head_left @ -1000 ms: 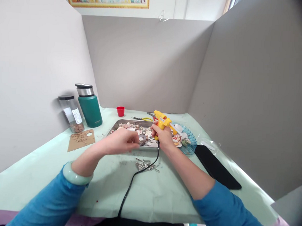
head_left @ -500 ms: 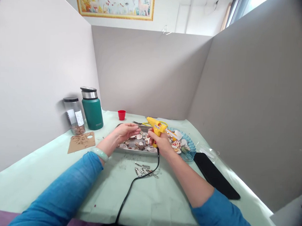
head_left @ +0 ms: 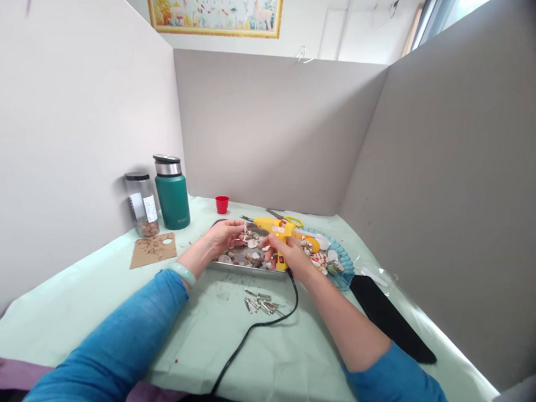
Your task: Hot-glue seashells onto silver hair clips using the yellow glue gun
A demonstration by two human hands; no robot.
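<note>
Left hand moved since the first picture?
Yes, forward: the left hand was at the near rim of the metal tray; its fingers are now farther in, over the tray.

Jar (head_left: 142, 204) left of bottle (head_left: 173, 200) | cup (head_left: 222, 205) behind tray (head_left: 247, 270) | plate (head_left: 346, 274) right | loose pieces (head_left: 262, 304) before

Yellow glue gun (head_left: 279, 230) swung leftward, nozzle (head_left: 257, 222) nearer left fingers (head_left: 237, 227)

Bright daylight, wide-angle view
Light enters from the window (head_left: 453, 19) at upper right; a diagonal shadow crosses the back panel (head_left: 271, 130), glare whitens the desk's (head_left: 461, 351) right edge, and the right corners darken and blur.
</note>
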